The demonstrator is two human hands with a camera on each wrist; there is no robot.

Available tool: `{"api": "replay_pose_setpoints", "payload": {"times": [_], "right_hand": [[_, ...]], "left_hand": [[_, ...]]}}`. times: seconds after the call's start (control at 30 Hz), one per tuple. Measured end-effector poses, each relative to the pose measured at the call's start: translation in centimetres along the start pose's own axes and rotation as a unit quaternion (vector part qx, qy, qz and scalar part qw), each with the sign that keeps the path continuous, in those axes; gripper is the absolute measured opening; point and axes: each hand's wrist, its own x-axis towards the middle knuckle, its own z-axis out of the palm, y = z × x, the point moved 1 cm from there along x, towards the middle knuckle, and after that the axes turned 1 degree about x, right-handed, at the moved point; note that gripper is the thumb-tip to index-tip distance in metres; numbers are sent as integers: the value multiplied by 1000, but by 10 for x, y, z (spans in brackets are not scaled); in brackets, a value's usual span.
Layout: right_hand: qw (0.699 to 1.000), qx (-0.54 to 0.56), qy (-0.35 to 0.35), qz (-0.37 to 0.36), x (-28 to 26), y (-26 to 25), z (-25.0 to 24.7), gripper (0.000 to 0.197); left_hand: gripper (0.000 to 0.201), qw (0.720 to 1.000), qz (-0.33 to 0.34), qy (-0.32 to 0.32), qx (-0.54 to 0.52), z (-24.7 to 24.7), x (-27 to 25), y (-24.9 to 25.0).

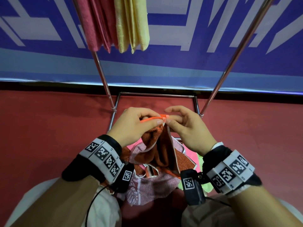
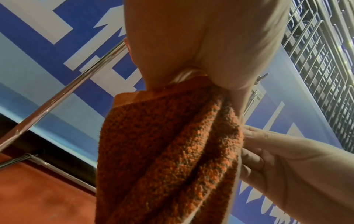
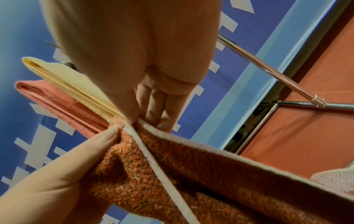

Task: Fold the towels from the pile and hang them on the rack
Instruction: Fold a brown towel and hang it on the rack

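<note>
Orange towel (image 1: 158, 153) hangs pinched at its top edge by left hand (image 1: 131, 126) and right hand (image 1: 190, 130).

Staged indoor set: blue printed banner (image 1: 180, 66), red carpet (image 1: 49, 128), metal rack (image 1: 105, 82)

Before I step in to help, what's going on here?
An orange towel is held up over the pile: the left hand and the right hand both pinch its top edge, close together. A pink towel and a yellow towel already hang folded on the rack.
</note>
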Motion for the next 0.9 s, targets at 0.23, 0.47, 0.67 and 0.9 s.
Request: {"api": "replay_pose_setpoints", "payload": {"times": [0.23, 0.47, 0.67, 0.9], "right_hand": [[1000, 18, -24, 9, 0, 2, 2, 21], [999, 23, -29, -4, 0, 5, 2, 19], [1000, 13, -9, -17, -2, 1, 1, 14], [999, 14, 5, -33, -4, 1, 4, 10]], "left_hand": [[6, 1000, -5, 18, -9, 2, 0, 0], [14, 999, -19, 39, -20, 4, 2, -3], [28, 998, -41, 36, -40, 4, 5, -9], [23, 998, -47, 37, -34, 4, 5, -9]]}}
